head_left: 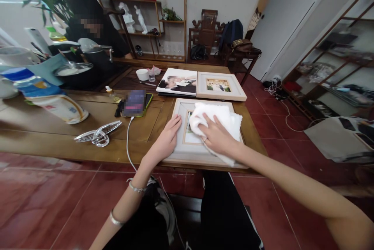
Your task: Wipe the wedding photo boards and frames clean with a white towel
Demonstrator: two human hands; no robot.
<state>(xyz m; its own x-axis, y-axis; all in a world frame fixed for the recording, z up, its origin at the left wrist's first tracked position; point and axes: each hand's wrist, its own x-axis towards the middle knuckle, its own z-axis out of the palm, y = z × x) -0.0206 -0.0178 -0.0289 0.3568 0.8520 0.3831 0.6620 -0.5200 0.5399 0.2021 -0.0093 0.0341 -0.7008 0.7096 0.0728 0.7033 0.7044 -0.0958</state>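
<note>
A picture frame [187, 151] with a pale wide border lies flat at the table's front edge, a photo partly showing inside it. My left hand [168, 137] rests along its left side, fingers stretched out flat on the border. With my right hand [216, 135] I hold a bunched white cloth [224, 115] against the frame's face. The cloth covers much of the photo and the right border. Just behind are a second framed photo [238, 89] and a white-edged photo panel [175, 73].
On the table [152, 135] lie a phone [134, 103] with a white cable, a silver hair clip [98, 133], a tipped white-and-blue packet [55, 101] and a small white bowl [142, 74]. A person in black [84, 12] sits at the far left. A wooden chair [209, 27] stands behind.
</note>
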